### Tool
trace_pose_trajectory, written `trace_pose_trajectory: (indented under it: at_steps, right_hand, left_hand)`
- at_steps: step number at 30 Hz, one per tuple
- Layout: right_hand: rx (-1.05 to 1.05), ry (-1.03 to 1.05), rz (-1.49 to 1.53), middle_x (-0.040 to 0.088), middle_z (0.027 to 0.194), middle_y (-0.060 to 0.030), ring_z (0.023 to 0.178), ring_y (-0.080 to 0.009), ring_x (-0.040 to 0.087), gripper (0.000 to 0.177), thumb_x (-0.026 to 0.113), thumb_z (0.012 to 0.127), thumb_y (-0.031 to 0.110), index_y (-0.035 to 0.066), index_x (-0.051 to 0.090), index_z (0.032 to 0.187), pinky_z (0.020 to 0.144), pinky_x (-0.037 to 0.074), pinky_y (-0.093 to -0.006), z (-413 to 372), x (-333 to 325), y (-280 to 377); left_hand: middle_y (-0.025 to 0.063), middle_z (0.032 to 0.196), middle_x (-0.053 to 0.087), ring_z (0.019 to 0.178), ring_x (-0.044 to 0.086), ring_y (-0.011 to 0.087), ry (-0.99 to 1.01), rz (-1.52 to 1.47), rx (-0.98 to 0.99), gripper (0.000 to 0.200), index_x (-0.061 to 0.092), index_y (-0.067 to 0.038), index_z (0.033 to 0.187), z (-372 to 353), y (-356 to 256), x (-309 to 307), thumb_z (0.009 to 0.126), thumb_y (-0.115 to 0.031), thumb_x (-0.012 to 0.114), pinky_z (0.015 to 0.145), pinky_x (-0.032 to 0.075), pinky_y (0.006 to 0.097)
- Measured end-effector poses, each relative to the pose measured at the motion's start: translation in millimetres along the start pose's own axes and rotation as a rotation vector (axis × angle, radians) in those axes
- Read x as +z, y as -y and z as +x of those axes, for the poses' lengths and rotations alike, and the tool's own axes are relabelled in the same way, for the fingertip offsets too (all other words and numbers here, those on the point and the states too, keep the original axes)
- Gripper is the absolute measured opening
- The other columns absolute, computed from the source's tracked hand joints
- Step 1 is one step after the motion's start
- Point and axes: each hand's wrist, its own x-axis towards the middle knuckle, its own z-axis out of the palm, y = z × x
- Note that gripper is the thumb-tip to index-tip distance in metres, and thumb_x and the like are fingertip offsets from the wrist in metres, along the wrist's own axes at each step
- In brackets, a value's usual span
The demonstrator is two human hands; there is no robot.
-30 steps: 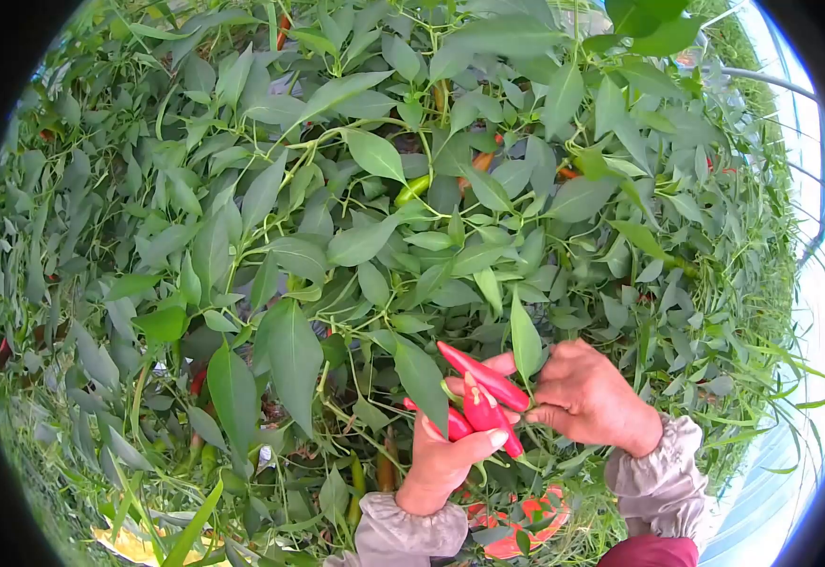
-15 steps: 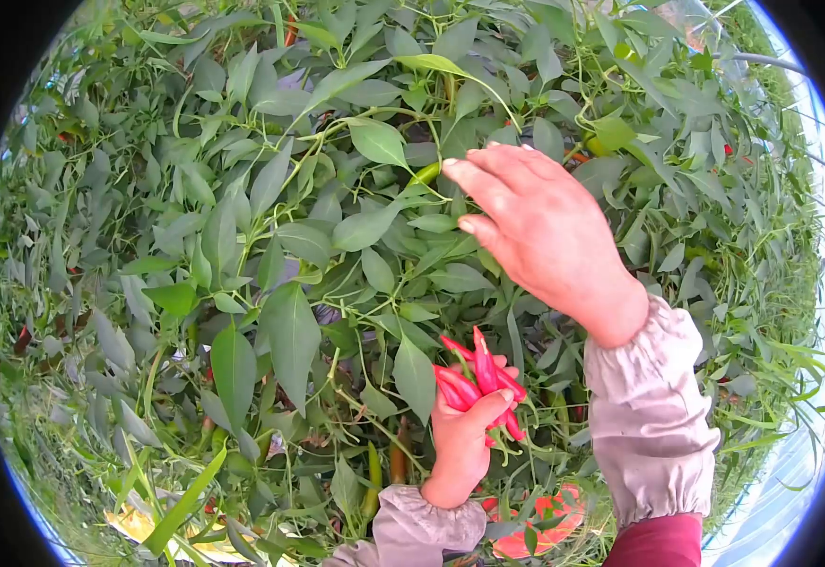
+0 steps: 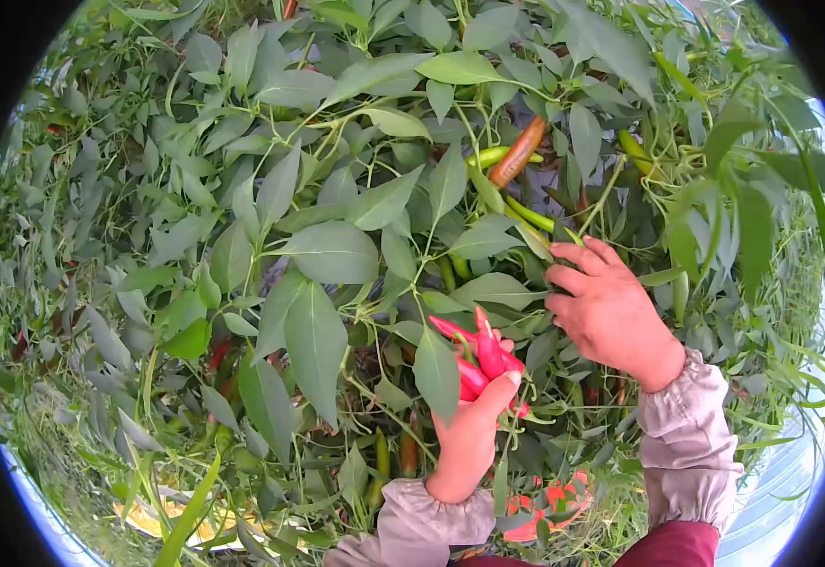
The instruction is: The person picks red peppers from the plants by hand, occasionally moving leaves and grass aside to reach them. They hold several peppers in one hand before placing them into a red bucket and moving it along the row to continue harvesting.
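My left hand (image 3: 469,435) is closed around a bunch of several red chili peppers (image 3: 490,357), which stick out above the thumb; a green leaf covers part of the bunch. Up and to the right, my right hand (image 3: 611,307) is among the leaves with its fingers bent and apart, holding nothing that I can see. Its fingertips are at the lower end of a green chili pepper (image 3: 531,215) and a leaf beside it. Just above hangs a brownish-orange chili pepper (image 3: 518,151), crossing a yellow-green chili pepper (image 3: 488,158).
Dense pepper plants surround both hands. Another green pepper (image 3: 635,151) hangs at the upper right. Bright red items (image 3: 554,501) show through leaves below. Something yellow (image 3: 162,518) lies at the lower left. Pale plastic sheeting (image 3: 781,515) runs along the right edge.
My right hand has moved down and to the right, its fingers now more bent. Foliage has shifted, and the brownish-orange pepper has come into view. My left hand still holds the red peppers.
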Motion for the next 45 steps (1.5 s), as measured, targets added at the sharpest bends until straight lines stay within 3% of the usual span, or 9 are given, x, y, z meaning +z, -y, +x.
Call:
trace_pose_trajectory:
  at_steps: [13,17,19,27,30,33,37,41,45]
  right_hand:
    - [0.077,-0.009,0.034,0.063,0.100,-0.0125,0.119,-0.0321,0.054,0.016,0.063,0.056,0.003,-0.002,0.061,0.072,0.095,0.050,-0.0386,-73.6,-9.6,-12.9]
    - [0.241,-0.086,0.136,0.064,0.106,-0.0148,0.118,-0.0354,0.054,0.019,0.062,0.062,0.001,-0.005,0.064,0.080,0.091,0.052,-0.0383,-92.9,1.9,-17.0]
    - [0.192,-0.120,0.043,0.063,0.108,-0.0151,0.117,-0.0377,0.055,0.021,0.063,0.063,0.002,-0.005,0.064,0.083,0.091,0.052,-0.0384,-89.0,1.5,-14.5]
    - [0.127,-0.181,0.143,0.062,0.115,-0.0154,0.116,-0.0380,0.055,0.032,0.066,0.066,0.001,-0.002,0.065,0.098,0.093,0.051,-0.0409,-77.6,6.8,-7.1]
    - [0.272,-0.535,0.435,0.058,0.127,-0.0184,0.118,-0.0355,0.056,0.043,0.066,0.079,-0.002,-0.001,0.057,0.120,0.101,0.043,-0.0400,-76.7,1.7,6.0]
    - [0.670,-0.937,0.970,0.063,0.115,-0.0094,0.109,-0.0197,0.060,0.020,0.056,0.091,-0.002,-0.002,0.060,0.110,0.096,0.045,-0.0312,-93.4,20.7,-1.9]
    - [0.626,-0.504,0.916,0.064,0.094,-0.0068,0.091,-0.0139,0.061,0.024,0.058,0.088,0.000,-0.003,0.060,0.111,0.082,0.048,-0.0263,-90.9,57.6,-21.4]
    - [0.597,-0.103,0.910,0.065,0.099,-0.0097,0.087,-0.0154,0.062,0.042,0.058,0.088,0.006,-0.002,0.051,0.129,0.078,0.050,-0.0283,-68.0,105.5,-48.3]
    - [0.876,-0.232,1.356,0.062,0.084,-0.0052,0.066,-0.0109,0.057,0.043,0.055,0.092,0.023,-0.001,0.049,0.128,0.060,0.046,-0.0245,-52.4,104.8,-75.2]
  left_hand:
    - [0.0089,0.106,0.064,0.093,0.062,0.0137,0.200,0.337,-0.171,0.045,0.052,-0.001,0.113,-1.7,31.9,-10.9,0.073,0.004,0.071,0.084,0.050,0.0295]
    - [0.0044,0.109,0.061,0.098,0.056,0.0105,0.753,0.579,-0.172,0.042,0.056,-0.004,0.110,-9.6,34.7,-4.6,0.071,0.000,0.071,0.092,0.043,0.0300]
    - [0.0038,0.108,0.061,0.099,0.056,0.0101,0.859,0.548,-0.450,0.046,0.055,-0.003,0.112,-12.5,34.4,-1.1,0.069,-0.002,0.072,0.093,0.042,0.0298]
    - [0.0064,0.112,0.061,0.101,0.059,0.0152,0.762,0.376,-0.377,0.051,0.051,-0.001,0.124,-18.0,36.7,-4.5,0.076,0.005,0.067,0.086,0.049,0.0317]
    - [0.0136,0.125,0.054,0.109,0.060,0.0232,0.765,0.245,-0.348,0.077,0.032,-0.002,0.142,-11.9,33.0,-0.7,0.074,0.005,0.068,0.092,0.050,0.0374]
    - [0.0184,0.129,0.051,0.110,0.060,0.0258,0.715,0.133,-0.357,0.099,0.011,-0.010,0.151,-19.2,30.1,5.5,0.072,0.005,0.070,0.093,0.049,0.0396]
    - [0.0207,0.118,0.058,0.105,0.063,0.0294,0.692,0.193,-0.406,0.111,-0.001,-0.016,0.153,-24.3,32.5,-0.9,0.071,0.005,0.070,0.092,0.050,0.0431]
    - [0.0174,0.109,0.061,0.101,0.064,0.0330,0.530,0.125,-0.488,0.088,0.028,-0.007,0.145,-22.5,39.0,-3.2,0.066,0.001,0.066,0.089,0.053,0.0466]
    - [0.0162,0.114,0.058,0.109,0.060,0.0321,0.548,-0.052,-0.497,0.068,0.041,-0.002,0.131,-27.4,54.5,-16.3,0.069,0.001,0.066,0.095,0.049,0.0461]
